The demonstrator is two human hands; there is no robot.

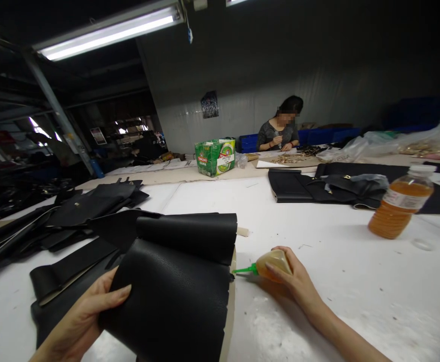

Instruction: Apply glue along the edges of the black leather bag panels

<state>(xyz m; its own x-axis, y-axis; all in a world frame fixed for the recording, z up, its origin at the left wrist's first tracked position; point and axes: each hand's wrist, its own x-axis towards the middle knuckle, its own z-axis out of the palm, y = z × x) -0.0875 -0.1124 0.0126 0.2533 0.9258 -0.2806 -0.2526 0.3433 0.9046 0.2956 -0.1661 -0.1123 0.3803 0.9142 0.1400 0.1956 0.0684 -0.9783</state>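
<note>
My left hand [95, 306] grips the left side of a black leather piece [178, 296], thumb on top and fingers underneath. The piece is curved over, with a notched right edge and a pale lining showing along it. In my right hand [293, 281] is a small squeeze bottle [272, 265] of amber liquid, lying on its side. Its green nozzle points left, and the tip is at the notched edge of the leather; whether it touches I cannot tell. Another rolled fold of black leather [189, 234] lies just behind.
Black leather pieces [95, 201] are piled at the left of the white table [212, 198]. A bottle of orange liquid [401, 206] stands at the right, near more black leather [291, 186]. Farther back are a green box [215, 157] and a seated person [278, 131] working with small parts.
</note>
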